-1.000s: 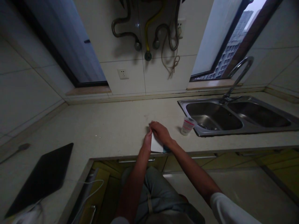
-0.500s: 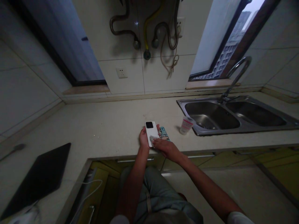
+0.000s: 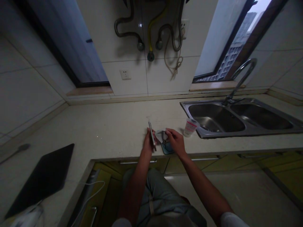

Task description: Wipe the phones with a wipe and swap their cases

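Observation:
My left hand (image 3: 147, 144) grips a white phone (image 3: 151, 135) turned on edge, so only its thin side shows. Just to its right, my right hand (image 3: 175, 142) pinches a small pale wipe (image 3: 161, 135) close to the phone. A blue patterned phone case (image 3: 167, 147) lies on the pale countertop (image 3: 106, 129) under my right hand, near the front edge. Both hands hover over the counter's front edge.
A small plastic cup with a pink label (image 3: 190, 127) stands beside the steel double sink (image 3: 239, 117) with its curved tap (image 3: 241, 78). A black induction hob (image 3: 42, 176) lies at the left, with a white cable (image 3: 92, 192) below. Pipes and a socket (image 3: 125, 74) hang on the back wall.
The phone lay flat-faced with my right hand rubbing it; now my left hand has tipped it on edge, and my right hand has lifted off to the right with the wipe.

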A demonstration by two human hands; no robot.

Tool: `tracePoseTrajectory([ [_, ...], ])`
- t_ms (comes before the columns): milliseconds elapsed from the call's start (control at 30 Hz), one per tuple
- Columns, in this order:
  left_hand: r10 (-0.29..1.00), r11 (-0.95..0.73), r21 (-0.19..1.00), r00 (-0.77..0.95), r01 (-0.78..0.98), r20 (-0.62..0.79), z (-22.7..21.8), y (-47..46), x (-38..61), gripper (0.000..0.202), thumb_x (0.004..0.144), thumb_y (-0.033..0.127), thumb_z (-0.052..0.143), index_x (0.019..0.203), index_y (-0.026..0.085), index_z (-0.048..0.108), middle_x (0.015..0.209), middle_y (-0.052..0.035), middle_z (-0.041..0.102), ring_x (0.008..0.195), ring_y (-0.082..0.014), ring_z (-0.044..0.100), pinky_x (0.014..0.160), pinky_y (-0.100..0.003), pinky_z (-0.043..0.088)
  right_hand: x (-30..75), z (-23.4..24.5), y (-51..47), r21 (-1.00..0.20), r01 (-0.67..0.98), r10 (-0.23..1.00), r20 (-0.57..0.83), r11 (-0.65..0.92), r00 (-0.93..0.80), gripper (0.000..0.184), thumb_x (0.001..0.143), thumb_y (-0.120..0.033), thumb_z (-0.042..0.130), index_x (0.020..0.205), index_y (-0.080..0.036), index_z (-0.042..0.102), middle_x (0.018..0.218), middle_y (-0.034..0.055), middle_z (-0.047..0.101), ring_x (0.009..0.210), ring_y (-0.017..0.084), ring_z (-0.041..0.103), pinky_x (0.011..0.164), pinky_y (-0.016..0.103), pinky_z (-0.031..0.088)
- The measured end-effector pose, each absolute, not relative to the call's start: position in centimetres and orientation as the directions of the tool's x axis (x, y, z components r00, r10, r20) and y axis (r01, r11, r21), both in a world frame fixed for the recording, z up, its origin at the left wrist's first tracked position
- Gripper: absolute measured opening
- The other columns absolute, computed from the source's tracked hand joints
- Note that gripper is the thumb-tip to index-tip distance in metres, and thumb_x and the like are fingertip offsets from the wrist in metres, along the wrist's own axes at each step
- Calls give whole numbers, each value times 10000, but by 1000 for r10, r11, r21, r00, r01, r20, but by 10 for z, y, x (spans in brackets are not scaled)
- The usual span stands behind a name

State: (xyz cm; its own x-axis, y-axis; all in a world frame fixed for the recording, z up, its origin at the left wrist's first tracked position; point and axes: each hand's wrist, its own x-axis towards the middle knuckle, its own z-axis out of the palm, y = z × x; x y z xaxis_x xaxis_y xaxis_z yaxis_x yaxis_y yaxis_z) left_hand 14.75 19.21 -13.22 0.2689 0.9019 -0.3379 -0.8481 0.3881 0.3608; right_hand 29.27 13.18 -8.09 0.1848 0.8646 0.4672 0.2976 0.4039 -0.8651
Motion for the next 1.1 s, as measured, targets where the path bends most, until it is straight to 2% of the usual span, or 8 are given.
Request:
tracePoseTrajectory([
  [100, 901, 383, 380, 250, -842, -354, -130, 190, 150, 211, 889, 331, 638, 987, 147, 673, 690, -33, 710, 563, -149, 664, 622, -258, 556, 297, -69, 143, -926, 163, 865, 376, 340, 331, 338, 880, -465, 613, 973, -160, 725, 800, 25, 727, 573, 144, 611, 566, 277, 530],
  [233, 891, 443, 381, 349, -812, -292, -122, 187, 153, 255, 884, 211, 565, 1086, 101, 674, 893, -99, 758, 831, -211, 727, 884, -351, 549, 299, -52, 160, -871, 250, 777, 491, 424, 393, 315, 918, -434, 563, 971, -158, 706, 818, 38, 719, 716, 172, 646, 667, 295, 536],
  [300, 883, 465, 360, 398, -808, -247, -117, 185, 153, 285, 900, 216, 494, 1073, 87, 679, 951, -130, 755, 986, -253, 709, 983, -414, 502, 295, -47, 169, -791, 384, 739, 597, 476, 312, 303, 953, -401, 517, 1008, -169, 703, 923, 68, 739, 834, 195, 676, 772, 329, 546],
  [400, 867, 498, 320, 458, -806, -198, -108, 181, 152, 417, 955, 411, 411, 995, 105, 692, 990, -157, 744, 1146, -308, 644, 1064, -493, 428, 285, -50, 184, -609, 595, 748, 663, 525, 20, 280, 971, -316, 489, 1083, -168, 698, 1117, 121, 732, 1047, 234, 674, 947, 386, 514],
  [533, 844, 537, 258, 504, -803, -184, -102, 176, 152, 638, 957, 629, 287, 937, 129, 683, 1038, -166, 729, 1200, -315, 609, 1089, -500, 395, 275, -67, 195, -371, 739, 819, 374, 562, -435, 251, 941, -190, 519, 1112, -167, 701, 1250, 137, 689, 1157, 252, 650, 995, 385, 500],
  [633, 852, 520, 245, 478, -818, -211, -103, 178, 152, 669, 942, 664, 289, 907, 118, 675, 1023, -182, 723, 1186, -320, 613, 1087, -496, 397, 277, -80, 190, -319, 714, 782, 230, 623, -579, 288, 946, -164, 507, 1171, -197, 684, 1324, 112, 652, 1231, 233, 614, 1018, 369, 492],
  [867, 881, 467, 291, 414, -835, -228, -114, 185, 151, 771, 912, 709, 275, 1097, 70, 666, 1059, -234, 709, 1133, -362, 634, 997, -551, 458, 311, -96, 148, -352, 499, 604, 335, 792, -723, 375, 920, -117, 520, 1261, -198, 654, 1343, 103, 640, 1299, 222, 565, 1090, 391, 457],
  [1100, 912, 406, 343, 352, -847, -211, -124, 189, 153, 568, 958, 491, 395, 1296, 72, 575, 1147, -227, 693, 1150, -347, 635, 1029, -557, 424, 343, -97, 110, -305, 513, 596, 368, 802, -714, 435, 884, -78, 522, 1274, -225, 647, 1332, 74, 650, 1278, 234, 584, 1107, 419, 465],
])
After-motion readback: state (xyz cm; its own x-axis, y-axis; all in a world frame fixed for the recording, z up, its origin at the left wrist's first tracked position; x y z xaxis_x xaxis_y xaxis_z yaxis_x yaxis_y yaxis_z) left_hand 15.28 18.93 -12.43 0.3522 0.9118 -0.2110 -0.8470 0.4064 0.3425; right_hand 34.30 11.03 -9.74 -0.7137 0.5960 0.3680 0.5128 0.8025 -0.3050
